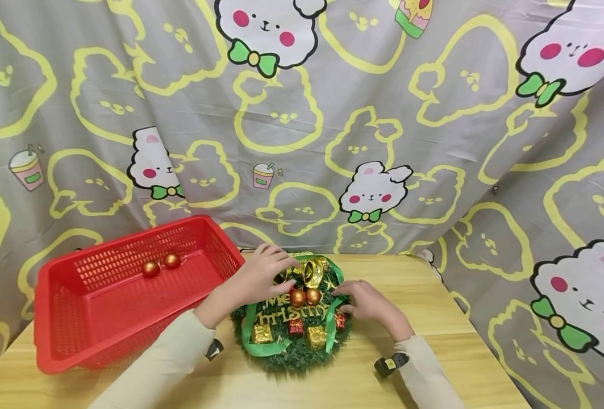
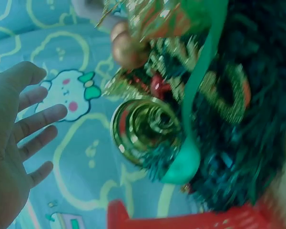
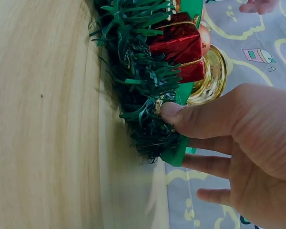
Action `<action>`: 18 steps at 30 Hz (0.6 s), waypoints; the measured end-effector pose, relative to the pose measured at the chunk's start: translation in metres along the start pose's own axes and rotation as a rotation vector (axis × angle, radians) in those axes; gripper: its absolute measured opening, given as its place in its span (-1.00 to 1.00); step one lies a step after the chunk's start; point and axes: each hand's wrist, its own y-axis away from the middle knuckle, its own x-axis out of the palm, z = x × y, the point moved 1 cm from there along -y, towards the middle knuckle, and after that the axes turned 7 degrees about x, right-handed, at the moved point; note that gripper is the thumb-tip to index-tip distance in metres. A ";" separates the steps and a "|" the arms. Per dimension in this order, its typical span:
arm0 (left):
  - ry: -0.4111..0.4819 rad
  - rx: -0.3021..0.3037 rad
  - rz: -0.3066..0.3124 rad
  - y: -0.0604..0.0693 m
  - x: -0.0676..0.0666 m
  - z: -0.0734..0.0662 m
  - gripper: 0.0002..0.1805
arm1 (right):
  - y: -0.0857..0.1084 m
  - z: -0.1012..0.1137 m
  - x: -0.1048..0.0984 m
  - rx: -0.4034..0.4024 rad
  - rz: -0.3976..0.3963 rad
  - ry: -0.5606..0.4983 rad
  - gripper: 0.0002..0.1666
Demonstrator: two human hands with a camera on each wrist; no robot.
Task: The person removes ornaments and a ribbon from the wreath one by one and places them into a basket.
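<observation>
A green tinsel Christmas wreath (image 1: 291,362) lies on the table. It carries gold bells (image 1: 313,274), copper-coloured balls (image 1: 313,296), small red and gold gift boxes (image 1: 316,337), gold lettering and a green ribbon (image 1: 267,348). Over its upper left part hovers my left hand (image 1: 268,274), fingers spread. The left wrist view shows that hand (image 2: 9,129) apart from the decorations with nothing in it. At the wreath's right edge, my right hand (image 1: 367,301) pinches the green ribbon (image 3: 177,151). Its thumb (image 3: 174,114) lies in front, and the other fingers pass partly behind the ribbon.
A red perforated plastic basket (image 1: 128,318) stands on the left of the wooden table (image 1: 419,318), with two copper-coloured balls (image 1: 150,268) inside. A patterned grey curtain (image 1: 291,170) hangs behind and to the right. Black wrist devices (image 1: 391,364) sit on both wrists.
</observation>
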 end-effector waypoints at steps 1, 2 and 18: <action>0.012 -0.001 0.003 0.000 0.002 -0.002 -0.72 | 0.000 0.000 0.000 0.000 0.000 0.004 -0.54; 0.017 0.000 0.004 0.000 0.005 -0.003 -0.73 | -0.001 0.000 0.000 0.000 -0.001 0.006 -0.54; 0.059 -0.030 0.059 0.000 0.026 -0.011 -0.72 | -0.007 0.001 -0.001 0.053 0.046 -0.017 -0.56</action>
